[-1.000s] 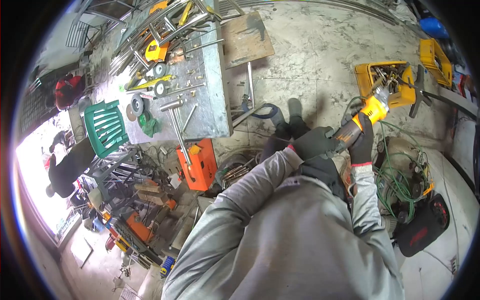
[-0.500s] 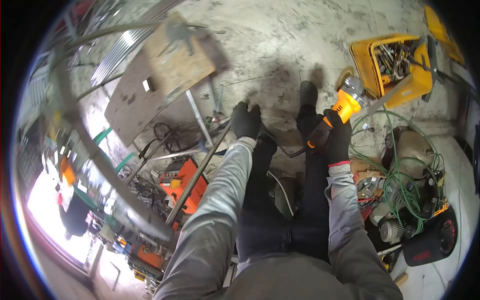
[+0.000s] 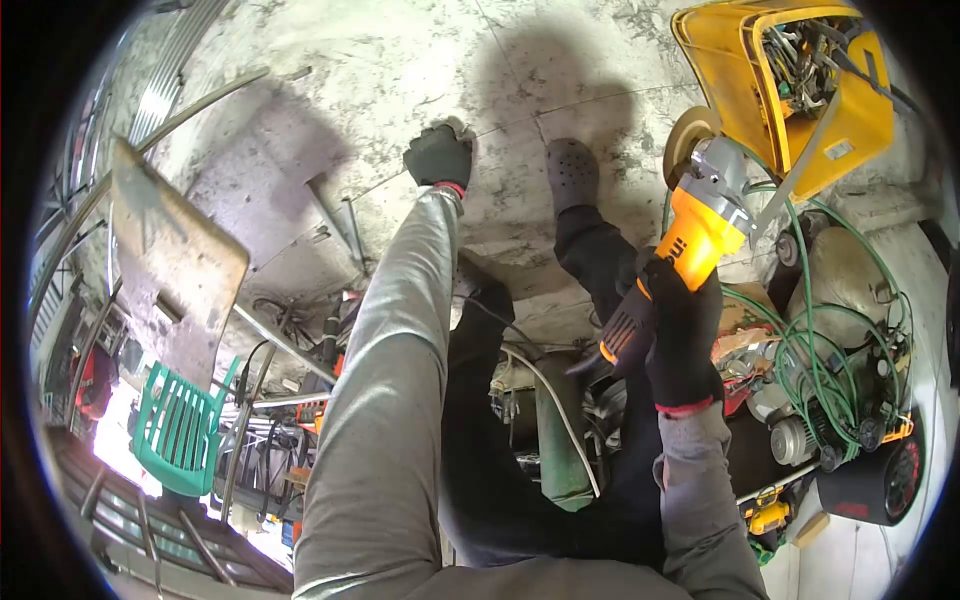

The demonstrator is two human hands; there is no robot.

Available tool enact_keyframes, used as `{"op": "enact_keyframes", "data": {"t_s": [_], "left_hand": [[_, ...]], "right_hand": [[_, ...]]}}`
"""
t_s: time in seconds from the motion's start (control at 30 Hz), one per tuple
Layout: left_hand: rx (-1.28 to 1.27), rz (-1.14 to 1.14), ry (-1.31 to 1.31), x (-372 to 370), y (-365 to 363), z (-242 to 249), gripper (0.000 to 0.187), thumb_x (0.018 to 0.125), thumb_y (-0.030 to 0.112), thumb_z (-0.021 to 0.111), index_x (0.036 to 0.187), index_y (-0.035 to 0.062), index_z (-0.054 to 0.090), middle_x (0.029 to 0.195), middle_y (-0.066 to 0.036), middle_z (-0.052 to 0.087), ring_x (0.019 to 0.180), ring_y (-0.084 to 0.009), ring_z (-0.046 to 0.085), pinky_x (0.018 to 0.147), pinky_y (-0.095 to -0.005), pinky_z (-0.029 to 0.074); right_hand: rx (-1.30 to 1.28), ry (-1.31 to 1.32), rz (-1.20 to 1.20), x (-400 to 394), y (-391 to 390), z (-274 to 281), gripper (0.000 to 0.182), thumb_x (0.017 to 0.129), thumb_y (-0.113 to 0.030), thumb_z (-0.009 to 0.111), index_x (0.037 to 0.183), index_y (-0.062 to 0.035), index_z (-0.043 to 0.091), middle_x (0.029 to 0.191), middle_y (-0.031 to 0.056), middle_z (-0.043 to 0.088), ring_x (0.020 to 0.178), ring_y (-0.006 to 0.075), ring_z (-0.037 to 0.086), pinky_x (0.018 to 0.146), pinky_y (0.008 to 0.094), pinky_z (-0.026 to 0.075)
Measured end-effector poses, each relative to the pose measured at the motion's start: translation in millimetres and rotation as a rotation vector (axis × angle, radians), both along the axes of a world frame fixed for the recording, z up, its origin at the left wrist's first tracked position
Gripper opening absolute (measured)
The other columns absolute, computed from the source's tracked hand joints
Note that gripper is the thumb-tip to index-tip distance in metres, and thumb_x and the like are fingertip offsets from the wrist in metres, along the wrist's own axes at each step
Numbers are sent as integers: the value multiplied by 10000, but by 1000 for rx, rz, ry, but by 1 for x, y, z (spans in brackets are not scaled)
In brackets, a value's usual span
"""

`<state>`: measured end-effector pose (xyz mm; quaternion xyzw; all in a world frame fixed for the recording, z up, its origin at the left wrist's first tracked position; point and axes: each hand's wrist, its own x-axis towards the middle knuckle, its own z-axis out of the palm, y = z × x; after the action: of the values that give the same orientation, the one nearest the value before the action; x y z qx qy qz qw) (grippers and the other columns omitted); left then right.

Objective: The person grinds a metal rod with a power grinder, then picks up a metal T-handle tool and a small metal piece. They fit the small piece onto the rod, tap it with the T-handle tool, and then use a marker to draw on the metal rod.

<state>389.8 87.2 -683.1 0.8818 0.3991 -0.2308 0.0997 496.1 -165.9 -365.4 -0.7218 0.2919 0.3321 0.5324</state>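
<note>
Looks out from a single head-worn camera, pitched steeply downward and slightly forward. Starts very near, with grey sleeves [image 3: 385,380] rising large from the bottom edge, then drops past dark trousers [image 3: 470,420] and a shoe [image 3: 572,172] to the floor [image 3: 420,60]. Places the left grip [image 3: 438,158] above and left of centre, the right grip [image 3: 684,328] with an angle grinder [image 3: 697,235] right of centre. Spreads very wide, taking in a yellow crate [image 3: 740,85] at upper right and, smaller and farther off, a green chair [image 3: 175,430] at lower left. Curves outward into a rounded black border.
</note>
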Motion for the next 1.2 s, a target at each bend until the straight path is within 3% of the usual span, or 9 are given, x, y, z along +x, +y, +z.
{"op": "enact_keyframes", "data": {"t_s": [0.27, 0.63, 0.67, 0.73, 0.8, 0.87, 0.93, 1.13, 1.2], "left_hand": [[171, -161, -11, 16, -10, -76, 383, 1001, 385, 559, 828, 125, 781, 802, -123, 770, 722, -332, 750, 641, -521, 561], [-414, 181, -53, -9, -25, -35, 601, 951, 577, 637, 1146, 31, 796, 1148, -236, 777, 1113, -426, 730, 987, -533, 562], [-648, 109, 40, -6, -25, 24, 608, 981, 576, 609, 1188, 33, 785, 1157, -248, 776, 1054, -443, 740, 976, -543, 564], [-309, -312, -98, -15, -50, 133, 182, 986, 235, 637, 1065, 132, 764, 920, -186, 764, 848, -383, 754, 754, -511, 592], [-357, -175, -311, -42, -57, 241, 95, 962, 126, 658, 1002, 131, 744, 802, -118, 732, 721, -294, 723, 634, -436, 554], [-927, 1088, -492, -58, -56, 379, 102, 997, 144, 672, 975, 68, 737, 769, -39, 702, 683, -172, 674, 608, -371, 513], [-960, 1248, -738, -79, -49, 509, 227, 1009, 193, 680, 883, 9, 721, 748, 14, 665, 672, -102, 605, 597, -337, 467], [63, 1039, -663, -181, -13, 765, 224, 1001, 194, 687, 942, -10, 757, 767, -63, 695, 727, -139, 651, 703, -318, 509], [481, 919, -586, -232, 11, 780, 236, 959, 207, 723, 994, -22, 766, 753, -115, 701, 717, -152, 645, 714, -351, 519]], "right_hand": [[27, 74, 72, 27, 14, 23, 258, 958, -119, 683, 1169, 12, 610, 951, 126, 730, 868, 222, 744, 823, 371, 613], [75, 41, -2, 21, 10, 7, 282, 948, -155, 719, 1170, 0, 638, 939, 108, 742, 822, 206, 728, 767, 345, 588], [93, 31, -40, 19, 12, 7, 285, 952, -165, 739, 1170, -11, 642, 938, 97, 741, 809, 198, 723, 745, 335, 584], [200, -5, -74, 14, 18, 7, 279, 954, -178, 755, 1159, -25, 643, 923, 82, 732, 787, 187, 716, 714, 325, 577], [308, -34, -98, 4, 12, 10, 274, 956, -190, 771, 1147, -40, 644, 909, 67, 723, 766, 177, 708, 683, 315, 571], [215, 32, 10, -9, -3, 23, 288, 952, -230, 781, 1147, -66, 646, 948, 35, 678, 828, 159, 683, 713, 324, 560], [304, 109, 49, -14, 5, 76, 343, 943, -283, 799, 1161, -65, 649, 937, 29, 664, 804, 165, 668, 704, 318, 551], [460, -61, 359, -10, 29, 207, 334, 965, -247, 771, 1183, -19, 659, 975, 44, 694, 848, 164, 688, 769, 301, 561], [574, -93, 365, -10, 40, 243, 345, 974, -227, 752, 1207, 9, 655, 1057, 81, 717, 899, 172, 707, 813, 300, 568]]}}
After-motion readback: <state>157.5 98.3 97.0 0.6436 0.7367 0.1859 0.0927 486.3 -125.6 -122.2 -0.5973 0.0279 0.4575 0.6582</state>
